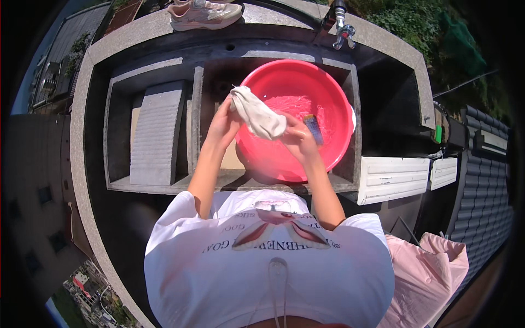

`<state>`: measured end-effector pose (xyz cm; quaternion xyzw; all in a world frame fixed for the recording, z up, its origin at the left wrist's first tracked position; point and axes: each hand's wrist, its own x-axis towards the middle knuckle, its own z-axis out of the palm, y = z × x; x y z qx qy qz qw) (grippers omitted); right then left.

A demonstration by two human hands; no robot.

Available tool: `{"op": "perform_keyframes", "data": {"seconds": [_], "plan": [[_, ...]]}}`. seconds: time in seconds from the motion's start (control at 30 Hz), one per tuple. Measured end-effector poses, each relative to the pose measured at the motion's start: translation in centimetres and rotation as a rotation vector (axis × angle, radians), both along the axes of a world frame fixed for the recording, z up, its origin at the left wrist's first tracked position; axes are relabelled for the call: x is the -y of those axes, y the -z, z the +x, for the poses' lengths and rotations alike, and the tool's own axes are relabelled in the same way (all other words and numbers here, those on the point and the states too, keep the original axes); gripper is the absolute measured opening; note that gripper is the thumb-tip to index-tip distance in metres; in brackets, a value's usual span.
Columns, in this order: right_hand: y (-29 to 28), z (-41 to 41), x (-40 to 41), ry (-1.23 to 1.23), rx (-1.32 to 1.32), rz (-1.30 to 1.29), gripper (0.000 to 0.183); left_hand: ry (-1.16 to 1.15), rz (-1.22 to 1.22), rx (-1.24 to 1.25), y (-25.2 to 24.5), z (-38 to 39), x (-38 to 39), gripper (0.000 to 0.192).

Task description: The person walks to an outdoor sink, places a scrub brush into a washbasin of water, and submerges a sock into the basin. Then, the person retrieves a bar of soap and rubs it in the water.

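A white sock (256,112), lightly soiled in places, is stretched between my two hands above a round red plastic basin (283,164). My left hand (225,119) grips its upper left end, and my right hand (298,133) has hold of the lower right end near the basin's middle. Water shimmers in the basin. A blue scrubbing brush (313,128) with a brownish end sits inside it, just beyond my right hand. The basin stands in the right compartment of a grey stone wash sink (197,123).
A ribbed washboard slab (158,131) slopes in the left compartment. Behind the basin rises a metal tap (343,35). A pale sneaker (205,15) rests on the parapet ledge (80,123). White panels (393,178) lie to the right, and pink fabric (426,279) hangs at lower right.
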<state>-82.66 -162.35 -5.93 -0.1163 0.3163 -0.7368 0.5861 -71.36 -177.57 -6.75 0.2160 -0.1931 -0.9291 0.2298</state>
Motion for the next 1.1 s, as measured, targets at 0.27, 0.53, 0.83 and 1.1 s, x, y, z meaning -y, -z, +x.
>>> {"op": "perform_keyframes", "data": {"seconds": [0.27, 0.53, 0.83, 1.1], "plan": [[-0.5, 0.6, 0.5, -0.082, -0.321, 0.055, 0.04, -0.005, -0.66, 0.507, 0.4, 6.5, -0.1, 0.029], [-1.5, 1.8, 1.5, -0.052, -0.984, 0.053, 0.044, 0.028, -0.775, 0.492, -0.7, 5.6, -3.5, 0.036], [-2.1, 2.9, 1.0, -0.009, -1.255, 0.027, 0.048, 0.061, -0.518, 0.233, -0.2, 3.7, -6.0, 0.039], [-0.8, 1.7, 0.6, -0.046, -1.514, 0.143, 0.028, 0.05, -0.638, 0.244, 0.5, 3.8, -6.2, 0.043]]}}
